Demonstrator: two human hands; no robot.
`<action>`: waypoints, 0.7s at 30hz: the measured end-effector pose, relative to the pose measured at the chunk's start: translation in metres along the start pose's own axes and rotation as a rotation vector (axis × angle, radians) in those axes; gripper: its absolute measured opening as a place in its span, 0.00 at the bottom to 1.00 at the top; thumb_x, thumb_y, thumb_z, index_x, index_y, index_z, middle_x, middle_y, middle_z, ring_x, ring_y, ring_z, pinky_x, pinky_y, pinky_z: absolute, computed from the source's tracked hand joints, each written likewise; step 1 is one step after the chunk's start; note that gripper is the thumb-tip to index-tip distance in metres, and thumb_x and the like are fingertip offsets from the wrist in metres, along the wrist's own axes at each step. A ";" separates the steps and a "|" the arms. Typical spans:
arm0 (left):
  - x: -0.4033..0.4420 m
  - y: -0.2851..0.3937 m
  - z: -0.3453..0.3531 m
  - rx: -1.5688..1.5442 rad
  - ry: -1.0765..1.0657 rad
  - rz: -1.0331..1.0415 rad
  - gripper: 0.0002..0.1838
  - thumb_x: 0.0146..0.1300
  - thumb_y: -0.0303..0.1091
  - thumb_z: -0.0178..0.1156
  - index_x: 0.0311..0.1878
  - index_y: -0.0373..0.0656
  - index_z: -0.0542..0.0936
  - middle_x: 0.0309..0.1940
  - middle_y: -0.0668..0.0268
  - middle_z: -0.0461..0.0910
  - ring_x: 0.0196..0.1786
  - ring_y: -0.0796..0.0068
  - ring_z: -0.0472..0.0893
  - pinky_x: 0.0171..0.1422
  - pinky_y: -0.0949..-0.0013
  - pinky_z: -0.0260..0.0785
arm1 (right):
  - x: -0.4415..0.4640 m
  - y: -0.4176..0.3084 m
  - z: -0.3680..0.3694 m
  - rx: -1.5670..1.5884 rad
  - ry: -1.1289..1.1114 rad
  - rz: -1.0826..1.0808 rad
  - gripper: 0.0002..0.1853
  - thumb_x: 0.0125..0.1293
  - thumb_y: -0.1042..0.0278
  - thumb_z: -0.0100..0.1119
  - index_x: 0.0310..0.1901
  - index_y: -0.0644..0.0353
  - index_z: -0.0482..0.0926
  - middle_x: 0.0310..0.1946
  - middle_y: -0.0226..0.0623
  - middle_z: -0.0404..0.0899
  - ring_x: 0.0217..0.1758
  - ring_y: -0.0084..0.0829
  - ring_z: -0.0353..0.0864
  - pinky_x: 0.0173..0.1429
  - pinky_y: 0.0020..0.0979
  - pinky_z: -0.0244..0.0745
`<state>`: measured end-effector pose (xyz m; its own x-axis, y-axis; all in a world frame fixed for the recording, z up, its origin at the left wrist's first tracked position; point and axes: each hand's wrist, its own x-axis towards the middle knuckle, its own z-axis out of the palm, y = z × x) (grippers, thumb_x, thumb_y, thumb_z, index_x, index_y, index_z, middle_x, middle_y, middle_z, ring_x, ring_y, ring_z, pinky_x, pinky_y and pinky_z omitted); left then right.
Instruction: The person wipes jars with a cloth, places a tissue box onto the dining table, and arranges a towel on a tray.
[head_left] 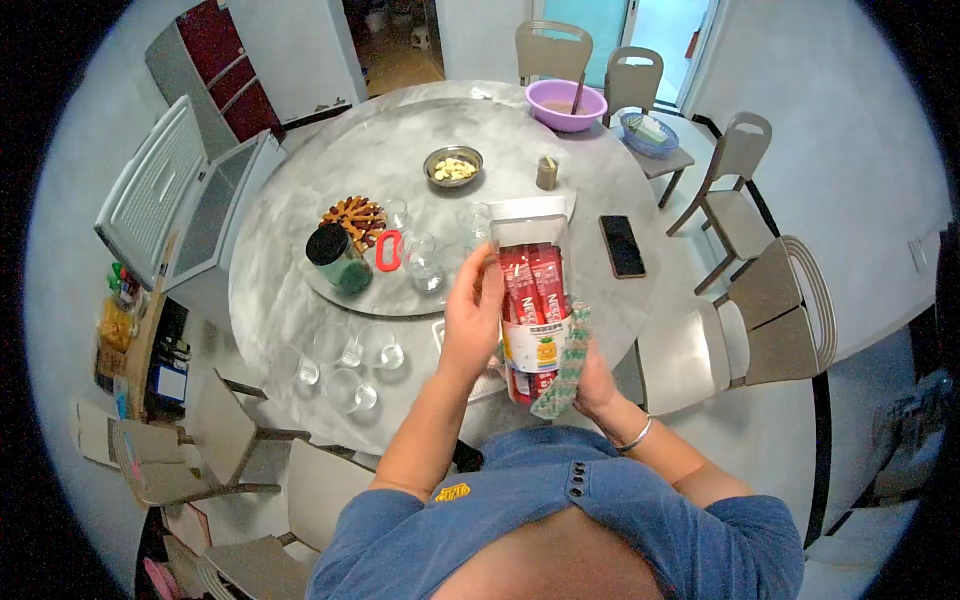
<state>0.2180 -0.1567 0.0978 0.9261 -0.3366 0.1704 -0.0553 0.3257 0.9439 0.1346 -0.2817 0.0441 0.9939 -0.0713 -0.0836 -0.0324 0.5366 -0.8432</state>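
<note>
In front of my chest is a clear plastic container (532,337) with a white top and an orange cartoon on its label. Red Nescafé coffee sachets (530,285) stand inside it. My left hand (474,305) is closed against its left side, fingers reaching toward the upper edge. On the right side, my right hand (597,378) presses a green-and-white cloth (563,370) to the container; the cloth hides most of those fingers. Several clear glasses (380,350) stand on the marble table to the left of my hands.
The round table (270,240) carries a turntable with a dark-lidded jar (338,258), a red handle (388,251) and a brown trivet (353,220). Farther off are a metal bowl (453,167), a purple basin (567,105) and a phone (622,246). Chairs (735,190) surround it.
</note>
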 end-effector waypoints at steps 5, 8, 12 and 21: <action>-0.024 -0.008 0.017 0.073 -0.037 0.183 0.38 0.55 0.52 0.56 0.58 0.33 0.54 0.49 0.59 0.66 0.52 0.72 0.67 0.57 0.69 0.57 | 0.007 0.003 0.012 -0.568 0.054 -0.465 0.22 0.68 0.61 0.30 0.57 0.68 0.54 0.47 0.47 0.67 0.51 0.37 0.67 0.56 0.31 0.60; -0.021 -0.011 0.015 0.015 -0.066 0.135 0.34 0.56 0.51 0.55 0.56 0.34 0.57 0.47 0.61 0.68 0.50 0.74 0.68 0.55 0.71 0.59 | 0.019 -0.022 0.022 -0.652 0.018 -0.528 0.23 0.68 0.60 0.30 0.57 0.68 0.53 0.48 0.50 0.66 0.53 0.38 0.66 0.56 0.32 0.59; -0.016 -0.025 0.011 -0.184 -0.092 0.007 0.29 0.60 0.49 0.51 0.55 0.36 0.59 0.47 0.62 0.68 0.49 0.76 0.68 0.53 0.73 0.61 | 0.042 -0.047 0.025 -0.689 0.020 -0.509 0.23 0.68 0.59 0.31 0.56 0.71 0.56 0.47 0.51 0.68 0.54 0.40 0.66 0.57 0.32 0.59; -0.018 -0.024 -0.003 -0.595 -0.443 -0.426 0.24 0.61 0.49 0.42 0.50 0.38 0.68 0.39 0.62 0.76 0.38 0.75 0.77 0.43 0.72 0.71 | 0.079 -0.110 0.021 -0.082 -0.147 -0.092 0.20 0.63 0.60 0.42 0.50 0.65 0.68 0.44 0.37 0.73 0.45 0.25 0.72 0.50 0.25 0.67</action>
<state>0.2038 -0.1555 0.0711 0.5847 -0.8099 0.0467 0.5847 0.4607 0.6677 0.2190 -0.3289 0.1409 0.9975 0.0097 0.0697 0.0573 0.4630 -0.8845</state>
